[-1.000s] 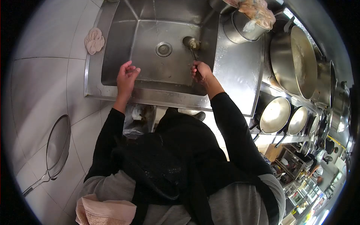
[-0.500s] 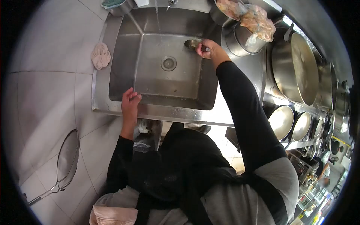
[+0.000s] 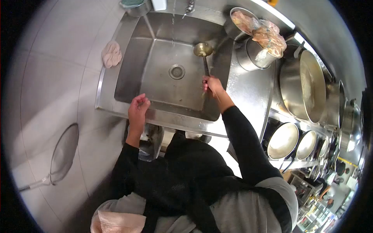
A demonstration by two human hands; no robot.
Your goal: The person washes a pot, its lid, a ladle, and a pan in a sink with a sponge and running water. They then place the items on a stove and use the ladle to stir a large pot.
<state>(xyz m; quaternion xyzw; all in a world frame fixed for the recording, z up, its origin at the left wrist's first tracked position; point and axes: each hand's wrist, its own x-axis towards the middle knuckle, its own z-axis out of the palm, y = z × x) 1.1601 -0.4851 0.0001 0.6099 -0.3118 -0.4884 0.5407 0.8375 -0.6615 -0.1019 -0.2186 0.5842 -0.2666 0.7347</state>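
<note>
My right hand (image 3: pixel 211 85) grips the handle of a metal ladle (image 3: pixel 203 52) and holds it over the steel sink (image 3: pixel 128 68). The ladle's bowl sits to the right of a thin stream of water from the tap (image 3: pixel 189 6) at the sink's back. My left hand (image 3: pixel 138 109) hovers at the sink's front rim with its fingers loosely curled and nothing in it. The drain (image 3: pixel 176 71) lies in the middle of the basin.
A crumpled cloth (image 3: pixel 111 54) lies left of the sink. Steel pots with bagged food (image 3: pixel 262 37) stand on the counter to the right, beside a large wok (image 3: pixel 307 85) and more pans. A wire skimmer (image 3: pixel 62 153) hangs at the left.
My right hand slid back along the ladle handle toward the sink's front, leaving the bowl out near the water stream. My left hand stayed at the front rim.
</note>
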